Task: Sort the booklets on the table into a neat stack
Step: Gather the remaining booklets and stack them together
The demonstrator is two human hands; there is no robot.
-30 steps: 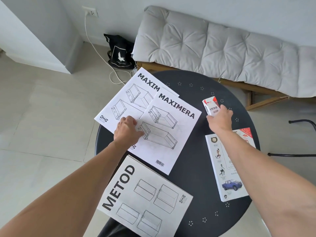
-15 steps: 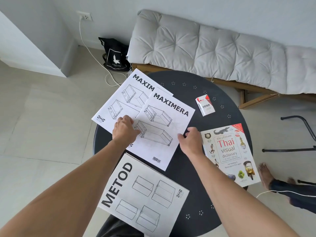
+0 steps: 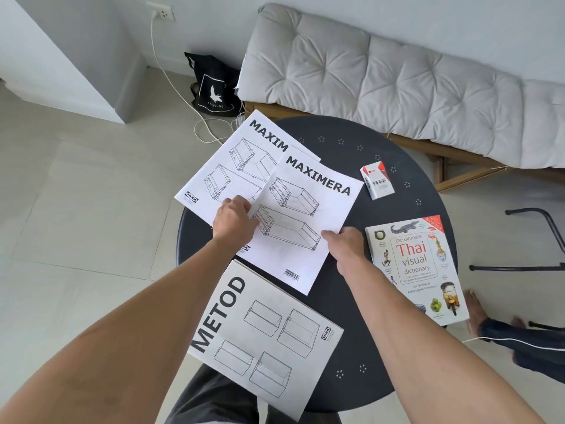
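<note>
Two white MAXIMERA booklets overlap on the round dark table [image 3: 342,139]. The upper one [image 3: 308,215] lies across the lower one [image 3: 232,166], which hangs over the table's left rim. My left hand [image 3: 234,220] presses down where the two overlap. My right hand [image 3: 344,243] pinches the right edge of the upper MAXIMERA booklet. A thicker METOD booklet [image 3: 266,335] lies nearest me, jutting past the front edge. The Thai visual dictionary [image 3: 417,264] lies to the right of my right hand.
A small VESS box [image 3: 377,180] lies at the table's far right. A cushioned bench [image 3: 397,78] stands behind the table. A black bag [image 3: 214,87] and a white cable lie on the floor. Another person's foot [image 3: 474,310] and a chair leg [image 3: 544,221] are on the right.
My right hand let go of the VESS box, drew back and took the right edge of the upper MAXIMERA booklet. The left hand stayed where it was.
</note>
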